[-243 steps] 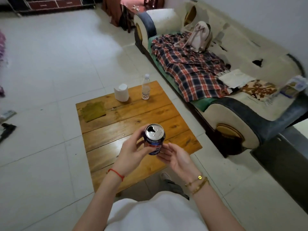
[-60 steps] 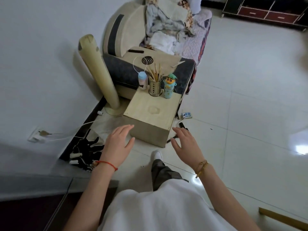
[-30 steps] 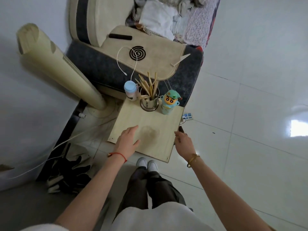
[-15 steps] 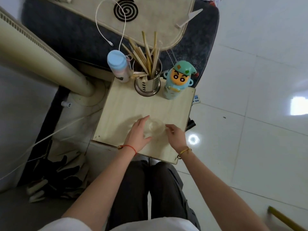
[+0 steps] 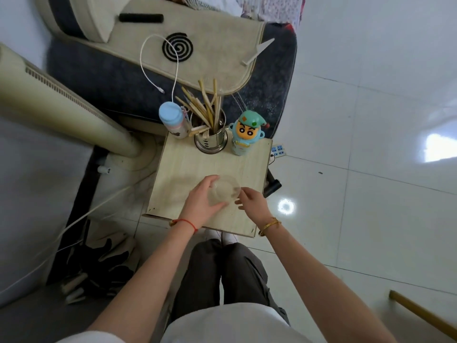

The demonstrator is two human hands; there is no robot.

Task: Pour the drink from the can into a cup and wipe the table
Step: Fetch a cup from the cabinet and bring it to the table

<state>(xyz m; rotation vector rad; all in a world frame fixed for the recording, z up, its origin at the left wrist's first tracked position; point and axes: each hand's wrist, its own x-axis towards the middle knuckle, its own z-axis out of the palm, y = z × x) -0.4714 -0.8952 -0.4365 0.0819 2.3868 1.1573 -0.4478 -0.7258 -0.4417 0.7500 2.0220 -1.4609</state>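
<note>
Clear cup (image 5: 224, 191) base hidden behind left hand (image 5: 200, 204); tower fan (image 5: 57, 105) cut off at 9 o'clock.

A chopstick holder (image 5: 210, 139) stands between a pastel bottle (image 5: 173, 120) and cartoon bottle (image 5: 246, 134).

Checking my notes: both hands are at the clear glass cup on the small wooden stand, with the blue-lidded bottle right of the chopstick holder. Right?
Not quite. The head view shows the blue-lidded bottle left of the chopstick holder. Both hands, left hand and right hand, are at the clear glass cup on the small wooden stand.

Glossy white tiled floor (image 5: 371, 120) (light glare), sofa armrest (image 5: 197, 53) behind.
</note>
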